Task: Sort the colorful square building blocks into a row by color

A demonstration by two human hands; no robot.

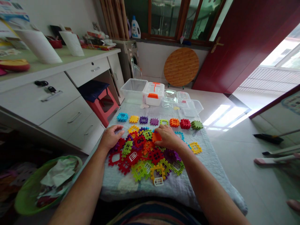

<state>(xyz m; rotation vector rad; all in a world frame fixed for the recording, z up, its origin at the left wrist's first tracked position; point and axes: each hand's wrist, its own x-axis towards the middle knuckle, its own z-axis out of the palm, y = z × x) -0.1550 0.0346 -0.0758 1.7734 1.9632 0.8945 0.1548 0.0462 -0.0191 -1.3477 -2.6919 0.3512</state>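
Note:
A heap of colourful plastic interlocking building tiles [155, 155] lies on the cloth-covered table, many with window-like openings. My right hand [167, 137] reaches over the back of the heap, its thumb and fingers around an orange tile [156, 136]. At the heap's left edge rests my left hand [112, 137], fingers and thumb apart, beside red tiles [120, 143] and holding nothing that shows. Behind the heap runs a row of tiles sorted by colour, from blue [122, 117] at left through orange [174, 122] and red [185, 123] to green [197, 125] at right.
Clear plastic boxes stand at the table's far end, an open bin [134, 90] and a lidded box [153, 93] with orange latches among them. A white drawer cabinet [77, 109] and red stool [102, 100] flank the left. A green laundry basket [28, 200] sits lower left.

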